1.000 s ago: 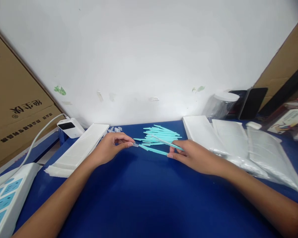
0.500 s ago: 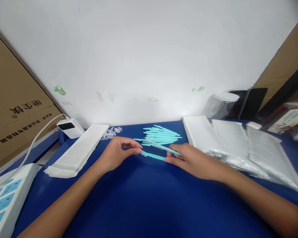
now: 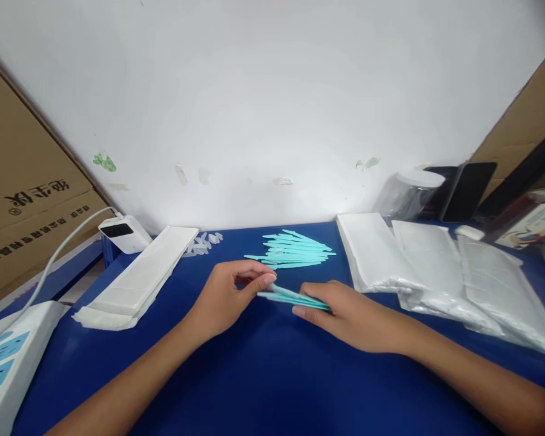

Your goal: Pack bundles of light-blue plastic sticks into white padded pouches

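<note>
My right hand is closed around a small bundle of turquoise eyebrow razors, which point left between thumb and fingers. With thumb and forefinger pinched, my left hand grips the far end of the uppermost razor; its tip is hidden by the fingers. Just beyond the hands, a pile of the same razors lies fanned on the blue table. Small translucent caps are scattered behind my left hand.
A stack of white sleeves and a white device with a cable sit left, near a power strip. Right are plastic-wrapped white packs, a lidded clear jar and a phone. A wall stands behind.
The razor between my hands has come together with the others in my right hand. Both hands have moved slightly lower, nearer to me; the left still pinches the razor's end.
</note>
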Motion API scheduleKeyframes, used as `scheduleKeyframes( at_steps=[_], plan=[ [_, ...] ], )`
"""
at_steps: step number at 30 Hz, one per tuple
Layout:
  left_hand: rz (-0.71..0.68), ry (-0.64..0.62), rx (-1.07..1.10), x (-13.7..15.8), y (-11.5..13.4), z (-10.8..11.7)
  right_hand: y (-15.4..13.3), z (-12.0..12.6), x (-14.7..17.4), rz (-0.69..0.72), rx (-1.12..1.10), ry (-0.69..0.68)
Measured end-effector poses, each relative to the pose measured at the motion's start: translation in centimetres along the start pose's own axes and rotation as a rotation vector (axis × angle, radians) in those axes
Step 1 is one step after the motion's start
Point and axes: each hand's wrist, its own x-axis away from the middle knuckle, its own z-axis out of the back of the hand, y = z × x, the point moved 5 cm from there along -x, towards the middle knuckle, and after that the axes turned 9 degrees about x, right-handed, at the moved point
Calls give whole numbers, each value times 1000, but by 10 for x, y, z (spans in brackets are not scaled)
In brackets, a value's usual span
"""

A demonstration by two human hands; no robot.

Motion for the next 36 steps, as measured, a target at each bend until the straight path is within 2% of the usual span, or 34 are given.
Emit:
scheduleKeyframes(
  at_steps=[3,4,7,9,12,16,21,25,29,36],
  plan=[
    [-197,123,-530,-6,0,39,8,5,-2,1,74,61],
    [-194,137,-695,-9,-7,57,12,7,-2,-10,84,80],
    [5,132,-1096,-18,-39,114,22,12,-4,-34,68,134],
    [136,115,-1188,-20,-57,144,27,16,-6,-38,55,201],
    [205,70,-1122,-21,-71,163,32,19,-9,-76,89,317],
    [166,15,-986,-23,-71,155,40,14,-16,-185,230,356],
    [64,-54,-825,-23,-62,121,44,9,-23,-244,388,318],
    [-7,-88,-799,-19,-50,96,43,11,-23,-219,376,290],
    [-25,-137,-739,-16,-42,84,36,15,-20,-157,332,273],
    [78,-206,-309,-13,-22,64,26,29,-11,-75,82,348]
  ],
)
